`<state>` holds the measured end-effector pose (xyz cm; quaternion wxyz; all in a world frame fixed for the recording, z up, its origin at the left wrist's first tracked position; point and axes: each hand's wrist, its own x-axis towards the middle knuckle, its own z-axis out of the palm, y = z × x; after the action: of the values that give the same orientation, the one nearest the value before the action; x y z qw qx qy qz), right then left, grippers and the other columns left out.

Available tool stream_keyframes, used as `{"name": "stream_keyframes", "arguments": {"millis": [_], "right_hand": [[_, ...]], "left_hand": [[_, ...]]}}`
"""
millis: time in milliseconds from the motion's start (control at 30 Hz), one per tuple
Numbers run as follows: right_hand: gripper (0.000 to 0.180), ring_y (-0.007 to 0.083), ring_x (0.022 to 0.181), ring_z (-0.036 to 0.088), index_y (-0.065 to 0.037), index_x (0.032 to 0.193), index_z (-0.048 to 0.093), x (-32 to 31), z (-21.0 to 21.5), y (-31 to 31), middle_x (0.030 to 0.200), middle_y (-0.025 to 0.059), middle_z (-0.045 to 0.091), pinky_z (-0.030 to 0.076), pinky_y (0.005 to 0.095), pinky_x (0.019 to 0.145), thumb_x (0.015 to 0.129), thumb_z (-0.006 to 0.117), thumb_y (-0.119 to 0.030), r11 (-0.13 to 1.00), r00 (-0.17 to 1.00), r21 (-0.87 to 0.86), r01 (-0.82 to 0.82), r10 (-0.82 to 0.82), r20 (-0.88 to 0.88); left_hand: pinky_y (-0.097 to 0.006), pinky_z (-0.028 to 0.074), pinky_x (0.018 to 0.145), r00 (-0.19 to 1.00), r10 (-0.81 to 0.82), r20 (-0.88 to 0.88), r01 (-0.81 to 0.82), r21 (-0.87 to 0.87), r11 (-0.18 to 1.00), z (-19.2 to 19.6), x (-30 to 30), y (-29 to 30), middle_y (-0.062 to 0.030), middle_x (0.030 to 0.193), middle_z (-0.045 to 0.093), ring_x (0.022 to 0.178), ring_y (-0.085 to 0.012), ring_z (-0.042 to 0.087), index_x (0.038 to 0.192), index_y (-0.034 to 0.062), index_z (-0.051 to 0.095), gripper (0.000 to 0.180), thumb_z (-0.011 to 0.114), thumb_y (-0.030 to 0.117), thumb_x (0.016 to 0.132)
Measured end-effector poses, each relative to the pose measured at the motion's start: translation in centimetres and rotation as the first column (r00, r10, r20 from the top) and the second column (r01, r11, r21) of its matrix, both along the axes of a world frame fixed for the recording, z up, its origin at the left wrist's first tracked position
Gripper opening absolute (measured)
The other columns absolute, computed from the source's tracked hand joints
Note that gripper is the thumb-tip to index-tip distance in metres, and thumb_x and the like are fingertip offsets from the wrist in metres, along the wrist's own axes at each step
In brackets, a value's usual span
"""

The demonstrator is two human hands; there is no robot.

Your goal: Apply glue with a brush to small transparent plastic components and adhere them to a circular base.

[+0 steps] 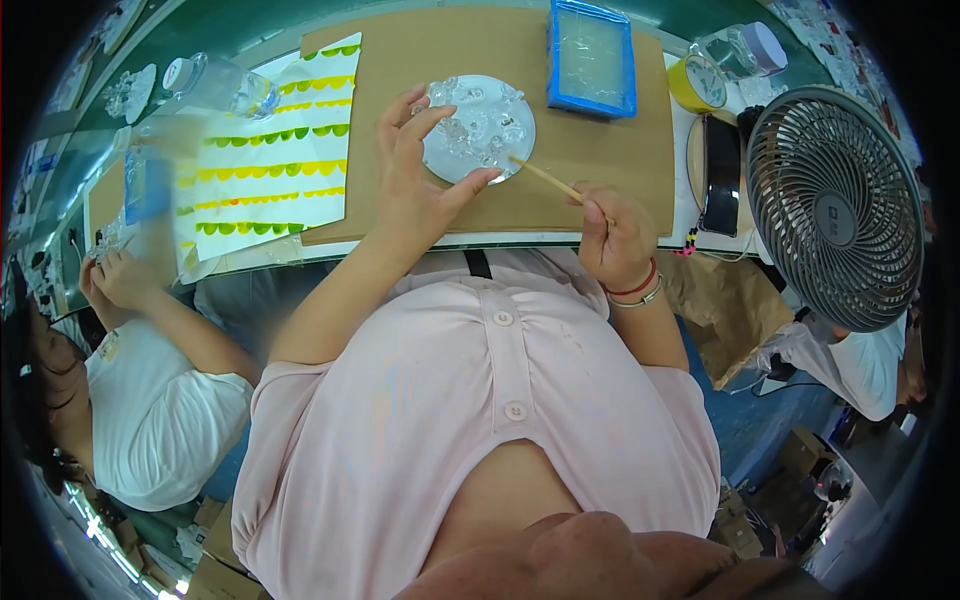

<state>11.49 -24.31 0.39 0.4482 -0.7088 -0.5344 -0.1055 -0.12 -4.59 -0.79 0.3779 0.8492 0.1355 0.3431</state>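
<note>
A round white plate (527, 130) lies on a brown cardboard mat (620, 150), with several small clear, glassy pieces (478, 125) spread over it. My left hand (415, 175) reaches around the plate's left side with fingers apart. Its thumb is at the near rim and its fingertips are by the clear pieces at the upper left. I cannot tell whether it presses on any of them. My right hand (615, 235), lower right of the plate, grips a thin wooden stick (545, 177). The stick's far tip points at the plate's right edge, near the pieces.
Left of the mat lies a white sheet (275, 155) with yellow and green scalloped strips, near a clear bottle (225, 88). A blue-edged box (592, 62), yellow tape roll (697, 83), clear jar (735, 52), dark phone (721, 175) and grey fan (835, 210) stand rightward. A co-worker (165, 420) sits left.
</note>
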Motion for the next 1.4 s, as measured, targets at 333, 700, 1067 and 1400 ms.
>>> {"name": "stream_keyframes", "arguments": {"millis": [333,700,1067,1400], "right_hand": [[0.015,0.0189,0.066,0.065,0.006,0.098,0.05,3.4,3.5,-1.2,0.077,0.0147,0.066,0.053,0.0281,0.065,0.098,0.045,-0.008,0.952,0.971,0.197,0.232,-0.239,0.011],[0.016,0.0143,0.062,0.066,0.003,0.092,0.054,7.1,1.8,2.1,0.07,0.01,0.066,0.052,0.024,0.059,0.096,0.052,-0.012,0.926,0.926,0.009,0.377,-0.377,-0.013],[0.019,0.0153,0.066,0.067,0.003,0.092,0.054,6.1,2.4,0.7,0.078,0.0121,0.066,0.052,0.0241,0.062,0.098,0.049,-0.015,0.927,0.933,0.122,0.355,-0.343,-0.112],[0.019,0.0155,0.068,0.067,0.003,0.094,0.055,3.2,1.0,1.5,0.079,0.0107,0.065,0.052,0.0241,0.062,0.098,0.048,-0.015,0.988,0.959,0.029,0.154,-0.142,-0.245]], "left_hand": [[-0.037,0.041,0.102,0.991,-0.119,-0.062,0.123,0.079,0.989,0.0,-0.7,4.4,-0.0152,0.136,0.045,0.127,-0.0272,0.044,0.134,0.0066,0.041,0.071,0.079,0.019,0.075],[-0.03,0.051,0.076,0.993,-0.052,-0.108,0.048,-0.04,0.998,0.5,-1.3,4.5,-0.0093,0.1,0.067,0.089,-0.0232,0.066,0.103,0.006,0.066,0.032,0.077,0.007,0.073],[-0.028,0.051,0.07,0.999,-0.011,-0.038,0.009,-0.064,0.998,0.5,-0.9,3.8,-0.0078,0.09,0.069,0.08,-0.0206,0.066,0.092,0.0042,0.069,0.024,0.078,0.003,0.07],[-0.028,0.051,0.071,0.995,-0.061,-0.082,0.057,-0.056,0.997,0.7,-1.0,4.4,-0.008,0.091,0.069,0.082,-0.021,0.066,0.093,0.0045,0.069,0.024,0.077,0.003,0.071]]}}
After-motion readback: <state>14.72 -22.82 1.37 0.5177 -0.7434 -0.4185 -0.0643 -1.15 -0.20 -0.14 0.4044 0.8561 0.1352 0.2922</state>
